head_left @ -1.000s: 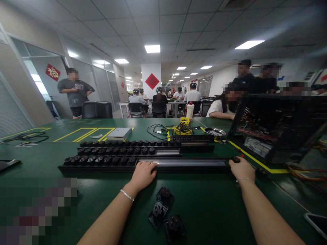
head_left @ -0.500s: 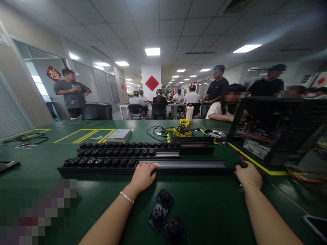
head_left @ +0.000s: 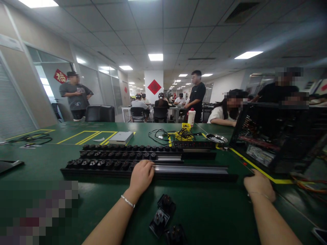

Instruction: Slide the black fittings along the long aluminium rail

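Rail (head_left: 194, 170), black with a silvery channel, lies left to right across the green table (head_left: 212, 211), nearest of three; sockets (head_left: 95, 164) fill its left part, and no lettering can be read on it. On the far left, a red sign (head_left: 60, 76) bears the gold character 福. A red diamond (head_left: 154, 87) hangs on the white pillar (head_left: 153, 75); its mark is too blurred to read, like the print on the dark shirt (head_left: 78, 95) of a person standing at left.

The left hand (head_left: 142, 173) rests on the rail at the right end of the sockets, fingers bent and close together; whether they grip cannot be told. The right hand (head_left: 260, 185) is just beyond the rail's right end, fingers curled, their tips hidden; what they hold, if anything, cannot be told.

Three loose sockets (head_left: 159, 217) lie between the forearms. Farther off are a white box (head_left: 121, 137), cables (head_left: 159, 135), a bottle (head_left: 191, 117) and a metal dish (head_left: 217, 138). An open computer case (head_left: 277, 136) stands at right. Beyond, people sit at far desks under ceiling lights (head_left: 155, 57).
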`<move>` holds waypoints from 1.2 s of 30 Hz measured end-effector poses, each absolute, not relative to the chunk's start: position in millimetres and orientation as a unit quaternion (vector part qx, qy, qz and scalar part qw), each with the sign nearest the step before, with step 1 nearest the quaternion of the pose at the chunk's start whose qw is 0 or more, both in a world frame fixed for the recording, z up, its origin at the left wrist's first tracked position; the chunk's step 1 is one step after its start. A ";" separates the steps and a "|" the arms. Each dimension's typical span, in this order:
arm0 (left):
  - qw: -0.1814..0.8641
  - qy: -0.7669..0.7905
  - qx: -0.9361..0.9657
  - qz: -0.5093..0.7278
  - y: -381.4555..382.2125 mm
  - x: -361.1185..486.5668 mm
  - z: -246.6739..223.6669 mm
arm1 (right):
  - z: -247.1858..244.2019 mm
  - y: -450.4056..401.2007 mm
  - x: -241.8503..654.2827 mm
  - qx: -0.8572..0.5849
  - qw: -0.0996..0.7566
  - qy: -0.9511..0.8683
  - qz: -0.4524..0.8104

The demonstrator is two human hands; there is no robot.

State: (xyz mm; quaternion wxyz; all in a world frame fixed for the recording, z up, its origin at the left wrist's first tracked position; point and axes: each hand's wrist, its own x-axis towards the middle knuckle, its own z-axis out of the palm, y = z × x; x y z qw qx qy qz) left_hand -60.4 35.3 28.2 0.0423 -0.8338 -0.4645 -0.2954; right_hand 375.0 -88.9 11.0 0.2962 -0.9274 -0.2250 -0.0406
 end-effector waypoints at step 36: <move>0.118 -0.520 -0.786 -0.312 63.0 -78.2 4.7 | 17.2 -47.4 280.1 -0.812 0.166 -0.553 -0.089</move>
